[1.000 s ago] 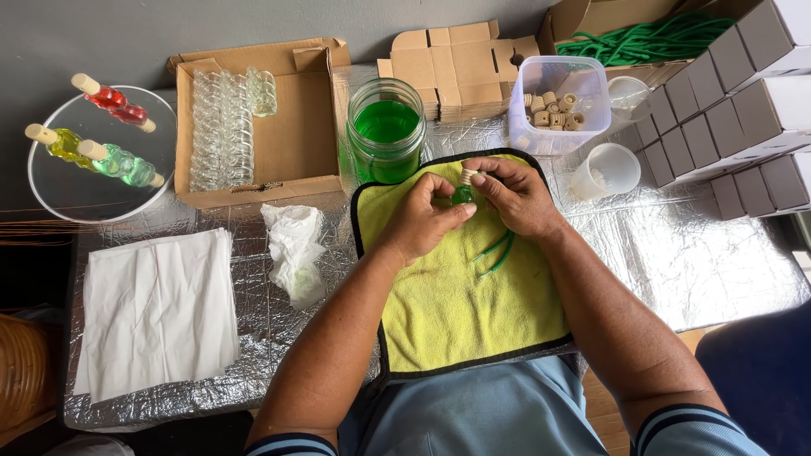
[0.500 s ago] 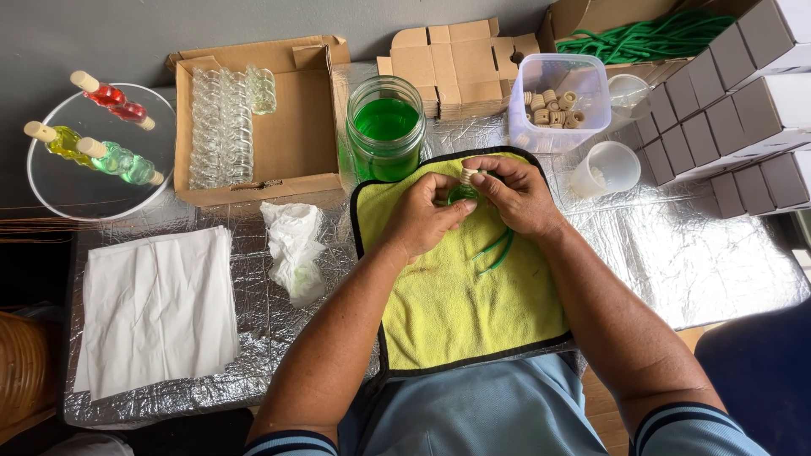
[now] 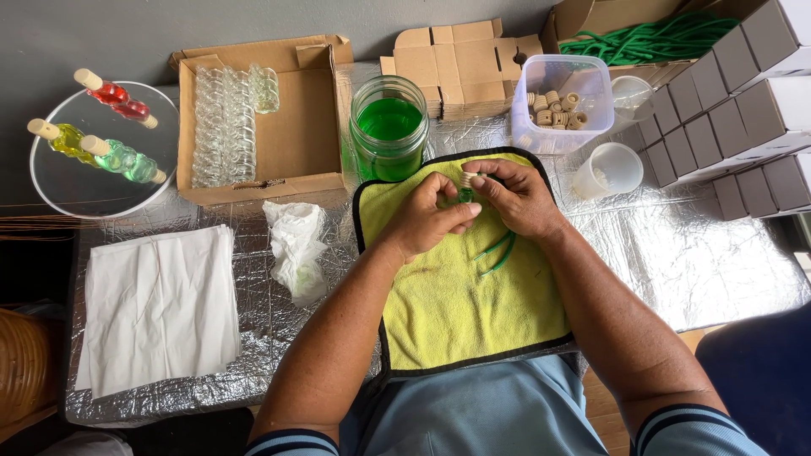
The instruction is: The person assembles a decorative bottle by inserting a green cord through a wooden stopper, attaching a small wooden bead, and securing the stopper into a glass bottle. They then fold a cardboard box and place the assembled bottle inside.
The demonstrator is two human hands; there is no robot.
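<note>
Green-liquid jar, tub of corks, white napkins

Small bottle mostly hidden by fingers; white boxes cut off right.

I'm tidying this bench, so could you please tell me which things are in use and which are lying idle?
In use: left hand, right hand, small green-filled glass bottle, yellow microfibre cloth.
Idle: crumpled white tissue, white paper stack, round mirror tray.
</note>
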